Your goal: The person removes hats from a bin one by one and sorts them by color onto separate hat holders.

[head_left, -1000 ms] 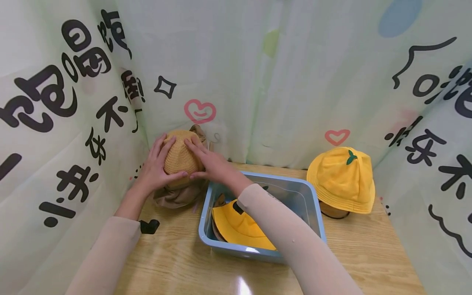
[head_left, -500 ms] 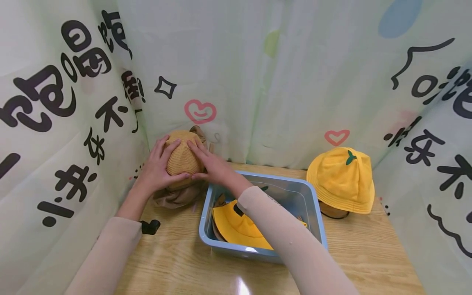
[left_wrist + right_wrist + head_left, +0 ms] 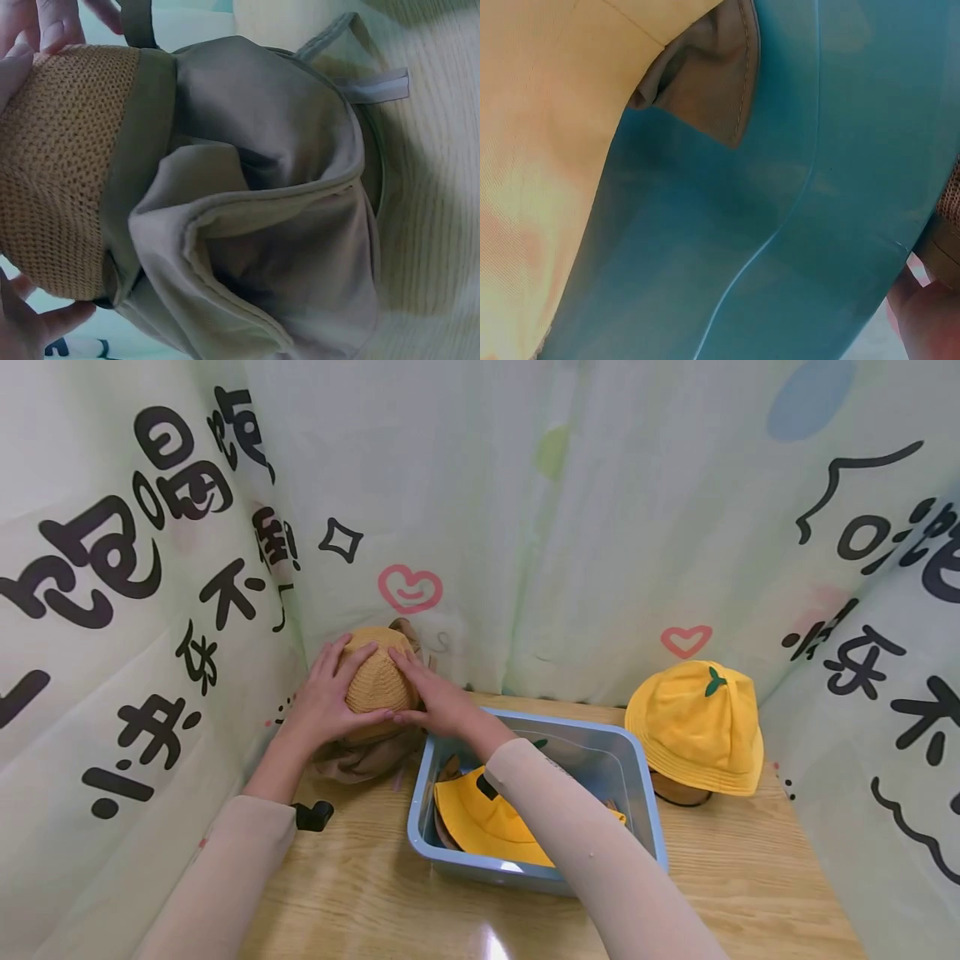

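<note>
At the back left of the table, a sun hat (image 3: pixel 381 683) with a tan woven crown has a soft brown fabric brim (image 3: pixel 300 225), which falls in folds. My left hand (image 3: pixel 318 697) holds the crown from the left, its fingers bent over the side. From the right, my right hand (image 3: pixel 437 695) grips the same crown, the two thumbs coming together at the front. A brown band (image 3: pixel 146 150) runs round the base of the crown in the left wrist view. Only part of my right hand (image 3: pixel 934 319) shows at the edge of the right wrist view.
A blue plastic bin (image 3: pixel 416 831) stands just right of the sun hat, under my right forearm. Inside lie a yellow hat (image 3: pixel 480 827) and some brown fabric (image 3: pixel 709 82). Another yellow hat (image 3: pixel 693 727) with a green sprout stands at the right. Printed curtains (image 3: pixel 480 510) enclose the table.
Both hands and the crown between them have shifted very slightly to the right. The hold on the sun hat looks the same, and the bin and yellow hats have stayed put.
</note>
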Demonstrator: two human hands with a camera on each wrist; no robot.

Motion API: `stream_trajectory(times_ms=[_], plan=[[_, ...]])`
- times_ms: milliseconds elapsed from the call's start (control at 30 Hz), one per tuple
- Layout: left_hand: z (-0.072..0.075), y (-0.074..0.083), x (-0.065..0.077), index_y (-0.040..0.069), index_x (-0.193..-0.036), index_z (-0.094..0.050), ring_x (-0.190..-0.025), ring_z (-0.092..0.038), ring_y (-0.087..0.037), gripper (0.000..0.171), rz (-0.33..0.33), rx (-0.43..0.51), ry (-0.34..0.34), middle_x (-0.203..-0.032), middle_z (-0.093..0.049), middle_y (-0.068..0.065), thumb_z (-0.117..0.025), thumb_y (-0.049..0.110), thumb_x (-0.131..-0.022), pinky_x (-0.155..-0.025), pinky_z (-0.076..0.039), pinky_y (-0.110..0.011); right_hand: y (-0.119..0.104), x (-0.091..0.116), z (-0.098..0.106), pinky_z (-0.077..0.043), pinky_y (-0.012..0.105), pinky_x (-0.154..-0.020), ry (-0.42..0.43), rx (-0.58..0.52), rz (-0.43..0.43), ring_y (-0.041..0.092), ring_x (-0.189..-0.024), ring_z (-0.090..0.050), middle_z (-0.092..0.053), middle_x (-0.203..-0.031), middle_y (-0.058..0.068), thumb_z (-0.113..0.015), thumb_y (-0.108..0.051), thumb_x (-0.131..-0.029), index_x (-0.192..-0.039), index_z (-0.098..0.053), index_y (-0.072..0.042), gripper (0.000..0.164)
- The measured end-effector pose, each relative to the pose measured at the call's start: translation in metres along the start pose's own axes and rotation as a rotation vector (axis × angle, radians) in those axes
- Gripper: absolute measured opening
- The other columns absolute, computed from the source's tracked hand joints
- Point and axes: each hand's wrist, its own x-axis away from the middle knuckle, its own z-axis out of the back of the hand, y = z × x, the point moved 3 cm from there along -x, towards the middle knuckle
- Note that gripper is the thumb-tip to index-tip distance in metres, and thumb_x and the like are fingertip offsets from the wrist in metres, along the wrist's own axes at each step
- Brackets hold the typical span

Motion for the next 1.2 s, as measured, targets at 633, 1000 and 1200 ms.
stream_trajectory(times_ms=[633,1000,1200], plan=[[0.002,-0.012,0.004,0.024,-0.158,-0.028,-0.149,-0.018,-0.043,0.101,-0.194,-0.026,0.065,-0.164,-0.021,-0.012,-0.078,0.055,-0.076,-0.109,-0.032,-0.068,-0.010,-0.003,-0.001,-0.041,0.047,-0.111,0.124,0.203,0.161,0.033,-0.142,-0.042,0.003,-0.169,0.005,-0.068,-0.043,-0.092,-0.162,-0.007,-0.024,0.095],[-0.003,-0.011,0.005,0.026,-0.156,-0.031,-0.147,-0.022,-0.048,0.098,-0.149,-0.019,0.068,-0.165,-0.021,-0.009,-0.079,0.052,-0.074,-0.103,-0.036,-0.072,-0.009,-0.006,-0.002,-0.047,0.043,-0.105,0.051,0.164,0.113,0.033,-0.138,-0.046,0.008,-0.169,0.002,-0.065,-0.042,-0.094,-0.162,-0.001,-0.026,0.095],[0.004,-0.012,0.000,0.024,-0.153,-0.037,-0.145,-0.023,-0.048,0.100,-0.188,0.019,0.081,-0.161,-0.026,-0.012,-0.083,0.051,-0.069,-0.107,-0.032,-0.070,-0.011,-0.005,0.005,-0.039,0.044,-0.113,0.079,0.131,0.128,0.031,-0.151,-0.025,0.005,-0.169,0.003,-0.071,-0.043,-0.090,-0.162,-0.004,-0.027,0.100]])
